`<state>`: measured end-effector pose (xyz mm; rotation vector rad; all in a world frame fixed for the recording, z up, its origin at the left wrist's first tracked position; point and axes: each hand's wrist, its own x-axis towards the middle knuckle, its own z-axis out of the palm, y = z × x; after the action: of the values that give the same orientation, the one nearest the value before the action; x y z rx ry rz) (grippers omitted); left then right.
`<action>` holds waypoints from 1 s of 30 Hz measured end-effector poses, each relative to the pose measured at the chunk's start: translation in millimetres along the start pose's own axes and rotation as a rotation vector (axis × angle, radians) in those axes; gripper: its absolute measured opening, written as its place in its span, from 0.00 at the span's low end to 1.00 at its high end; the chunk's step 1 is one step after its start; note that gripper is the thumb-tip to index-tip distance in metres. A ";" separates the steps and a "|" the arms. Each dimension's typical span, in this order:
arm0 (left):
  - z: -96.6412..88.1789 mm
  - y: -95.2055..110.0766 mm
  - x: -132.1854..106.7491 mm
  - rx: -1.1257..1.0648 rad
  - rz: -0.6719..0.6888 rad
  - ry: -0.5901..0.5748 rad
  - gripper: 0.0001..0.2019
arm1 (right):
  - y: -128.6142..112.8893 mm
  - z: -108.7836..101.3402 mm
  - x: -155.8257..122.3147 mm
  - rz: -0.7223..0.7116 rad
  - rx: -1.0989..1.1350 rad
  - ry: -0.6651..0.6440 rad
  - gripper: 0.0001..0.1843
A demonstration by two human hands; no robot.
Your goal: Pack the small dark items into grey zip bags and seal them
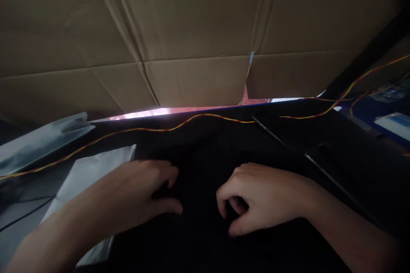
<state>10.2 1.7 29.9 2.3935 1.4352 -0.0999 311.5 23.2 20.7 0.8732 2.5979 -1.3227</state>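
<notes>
Both hands hover at or rest on a black surface [198, 243], apart from each other. My left hand [149, 190] has its fingers curled, with the thumb held away from them and nothing visible between. Under and behind its forearm lies a white plastic packet [92, 170]. My right hand [253, 196] bends its fingers down toward the surface, a gap showing between thumb and fingers, and nothing is seen in it. To its right, a dark flat panel with a shiny edge [333, 177] lies on the surface.
A twisted red and yellow wire [173, 129] runs across the back. Brown cardboard [198, 21] stands behind it like a wall. Another clear plastic packet [48, 138] lies at the left. A white object [395, 123] sits on something blue at the far right.
</notes>
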 end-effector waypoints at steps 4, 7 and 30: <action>-2.4 -18.2 8.5 0.314 -0.005 0.284 0.13 | -4.7 4.0 -2.4 -0.021 0.037 -0.131 0.13; -4.9 -15.6 13.9 0.339 0.111 0.350 0.13 | -5.9 2.3 -2.3 -0.068 0.100 -0.139 0.09; 23.3 12.1 -7.5 -0.060 0.085 -0.065 0.82 | 6.3 14.3 2.6 0.040 -0.224 0.220 0.75</action>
<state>19.7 -17.5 13.0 2.3763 1.2883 -0.1105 310.4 16.3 6.5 1.0776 2.8038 -0.9494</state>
